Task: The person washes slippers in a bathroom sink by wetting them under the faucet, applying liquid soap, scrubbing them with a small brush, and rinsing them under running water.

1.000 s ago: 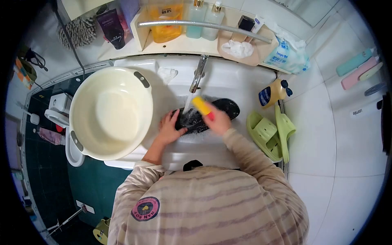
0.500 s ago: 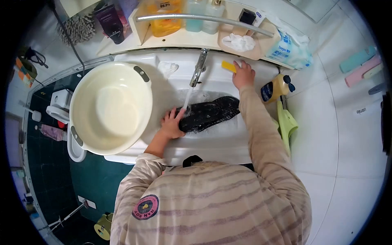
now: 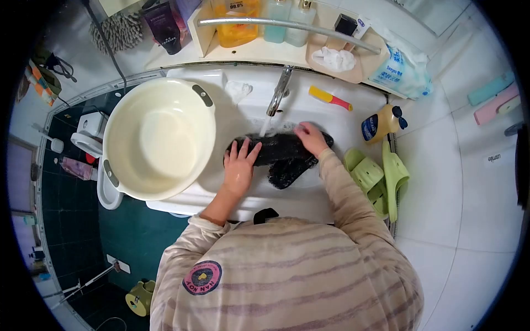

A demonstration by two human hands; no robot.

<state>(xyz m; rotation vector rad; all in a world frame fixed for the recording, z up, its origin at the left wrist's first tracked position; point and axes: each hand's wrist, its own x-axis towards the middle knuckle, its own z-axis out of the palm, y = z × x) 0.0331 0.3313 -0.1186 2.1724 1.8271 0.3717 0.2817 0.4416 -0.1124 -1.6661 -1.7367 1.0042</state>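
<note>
A wet black slipper-like item [image 3: 270, 151] lies in the white sink, one part jutting toward me; its exact kind is unclear. My left hand [image 3: 239, 168] rests on its left end with fingers spread. Curled over its right part is my right hand [image 3: 312, 139], gripping it. Water runs from the chrome faucet [image 3: 280, 91] beside the item's far edge, with some suds around it. On the sink ledge beyond my right hand lies a narrow yellow and red tool [image 3: 330, 98]; its working end cannot be made out.
A large cream basin [image 3: 201, 138] sits left of the faucet. Green slippers [image 3: 395, 175] and a yellowish bottle [image 3: 381, 124] stand on the right. Behind the sink, a shelf [image 3: 243, 57] with a metal rail [image 3: 292, 26] carries bottles and a tissue pack [image 3: 400, 71].
My right hand has let go of the yellow and red tool on the ledge and come down onto the black item. The item has turned and shifted, with one part now jutting toward me.
</note>
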